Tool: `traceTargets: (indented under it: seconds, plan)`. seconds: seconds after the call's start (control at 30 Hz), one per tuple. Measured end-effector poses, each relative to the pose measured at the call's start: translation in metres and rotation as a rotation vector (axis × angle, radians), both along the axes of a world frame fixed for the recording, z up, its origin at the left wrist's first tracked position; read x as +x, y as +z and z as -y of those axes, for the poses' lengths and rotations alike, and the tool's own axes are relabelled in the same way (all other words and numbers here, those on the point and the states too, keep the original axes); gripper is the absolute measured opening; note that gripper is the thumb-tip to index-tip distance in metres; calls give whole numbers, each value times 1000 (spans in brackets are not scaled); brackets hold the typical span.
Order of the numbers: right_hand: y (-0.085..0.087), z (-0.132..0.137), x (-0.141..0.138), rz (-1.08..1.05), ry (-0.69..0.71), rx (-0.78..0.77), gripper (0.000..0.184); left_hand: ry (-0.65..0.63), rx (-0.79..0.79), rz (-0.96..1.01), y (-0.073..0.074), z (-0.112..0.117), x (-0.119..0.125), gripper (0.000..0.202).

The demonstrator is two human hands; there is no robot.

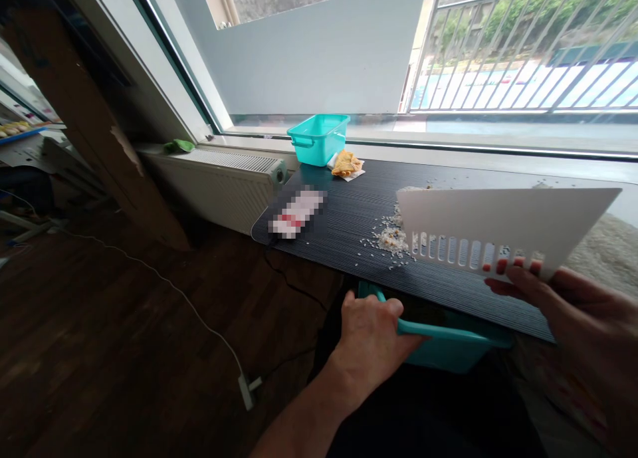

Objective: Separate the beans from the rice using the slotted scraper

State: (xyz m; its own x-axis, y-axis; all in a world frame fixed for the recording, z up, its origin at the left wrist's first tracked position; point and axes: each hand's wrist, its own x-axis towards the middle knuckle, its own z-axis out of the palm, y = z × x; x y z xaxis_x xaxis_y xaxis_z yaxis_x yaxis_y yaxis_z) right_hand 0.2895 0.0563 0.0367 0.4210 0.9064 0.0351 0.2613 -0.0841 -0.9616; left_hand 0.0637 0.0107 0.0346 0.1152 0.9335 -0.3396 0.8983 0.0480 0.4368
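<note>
My left hand (371, 335) is closed round the rim of a teal plastic bin (448, 348), which sits just under the front edge of the dark table (343, 245). Between the thumb and fingers of my right hand (558, 298) is a white plastic scraper (503, 215), held up over the tabletop, with a row of slots along its lower edge. White grains that look like rice (393, 238) lie in a small heap and scattered left of the scraper, which hides part of them. A larger spread of pale grains (605, 252) shows behind my right hand.
Another teal bin (319, 139) stands at the table's back left, beside a crumpled yellow cloth-like thing (346, 163). A blurred-out pale object (298, 212) lies near the left edge. A radiator (214, 179), a power strip (246, 391) and cords are to the left.
</note>
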Motion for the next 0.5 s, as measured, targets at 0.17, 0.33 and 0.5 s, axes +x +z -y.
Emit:
traceTargets:
  seconds: [0.17, 0.33, 0.5]
  plan:
    - [4, -6, -17, -21, 194, -5, 53, 23, -3, 43, 2, 1, 0, 39]
    - [8, -13, -18, 9, 203, -52, 51, 23, -17, 67, -2, 5, -3, 42]
    - [11, -11, -13, 66, 45, -77, 49, 19, -12, 112, -7, 5, -3, 40]
